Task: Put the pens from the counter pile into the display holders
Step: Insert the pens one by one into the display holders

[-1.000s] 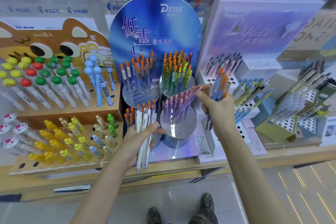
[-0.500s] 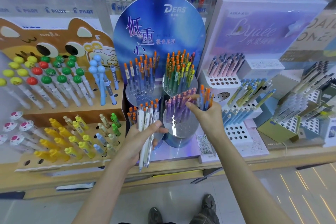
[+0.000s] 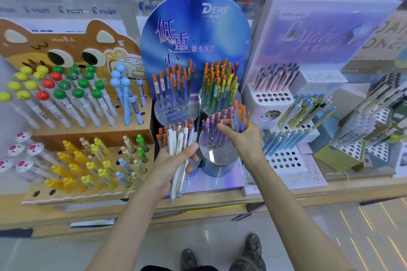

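My left hand (image 3: 174, 160) grips a bundle of white pens (image 3: 179, 138) with orange caps, upright in front of the lower left round holder. My right hand (image 3: 239, 136) holds a small bunch of blue pens (image 3: 240, 117) with orange caps, its thumb reaching among the purple pens (image 3: 212, 130) in the lower right round clear holder (image 3: 218, 153). Behind stand two more round holders on the blue display: one with blue pens (image 3: 172, 88), one with green and yellow pens (image 3: 220, 83).
A brown cat-shaped stand (image 3: 72, 125) with ball-topped and yellow pens fills the left. White perforated holders (image 3: 284, 158) with pink and blue pens stand at the right, with more boxed holders (image 3: 352, 149) further right. The wooden counter edge (image 3: 220, 202) runs below.
My right hand has come down and left with its blue pens, from beside the white holder to the purple-pen holder. The left hand has kept its bundle nearly still.
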`<state>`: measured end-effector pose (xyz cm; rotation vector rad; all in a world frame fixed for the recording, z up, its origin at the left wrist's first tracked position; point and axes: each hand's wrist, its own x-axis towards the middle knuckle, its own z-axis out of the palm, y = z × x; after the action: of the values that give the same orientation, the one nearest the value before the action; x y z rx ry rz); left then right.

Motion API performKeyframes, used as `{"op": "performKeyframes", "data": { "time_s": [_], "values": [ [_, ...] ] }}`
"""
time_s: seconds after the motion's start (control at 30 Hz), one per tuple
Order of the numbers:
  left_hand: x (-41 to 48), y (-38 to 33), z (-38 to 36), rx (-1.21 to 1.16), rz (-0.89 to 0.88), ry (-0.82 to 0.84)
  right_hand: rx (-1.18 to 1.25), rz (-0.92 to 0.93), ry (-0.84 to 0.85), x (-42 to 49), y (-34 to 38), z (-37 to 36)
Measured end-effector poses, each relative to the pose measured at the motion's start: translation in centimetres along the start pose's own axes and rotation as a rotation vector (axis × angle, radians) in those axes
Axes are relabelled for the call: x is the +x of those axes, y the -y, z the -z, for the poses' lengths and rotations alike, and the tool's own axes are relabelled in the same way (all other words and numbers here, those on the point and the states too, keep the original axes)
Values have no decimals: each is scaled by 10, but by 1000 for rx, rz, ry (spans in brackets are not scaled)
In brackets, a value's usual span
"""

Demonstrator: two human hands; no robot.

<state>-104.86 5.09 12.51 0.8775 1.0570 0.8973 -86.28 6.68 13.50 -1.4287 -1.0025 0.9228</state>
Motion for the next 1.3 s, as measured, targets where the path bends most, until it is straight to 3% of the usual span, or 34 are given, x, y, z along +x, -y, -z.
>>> {"op": "performKeyframes", "data": {
  "time_s": [0.6,0.73,0.83,0.97,1.3],
  "values": [
    [-1,-2,5,2,-1,-24,-109,50,-27,-4,3,-10],
    [-3,-6,4,1,-20,3,-37,87,-47,-18,12,-8],
    [-5,-7,3,16,-44,57,-5,30,90,-28,23,-8],
    [-9,-7,-3,31,-96,128,177,-263,342,-38,25,-17],
    [-17,0,-6,-43,-52,150,346,-248,322,-41,12,-4]
  ]
}}
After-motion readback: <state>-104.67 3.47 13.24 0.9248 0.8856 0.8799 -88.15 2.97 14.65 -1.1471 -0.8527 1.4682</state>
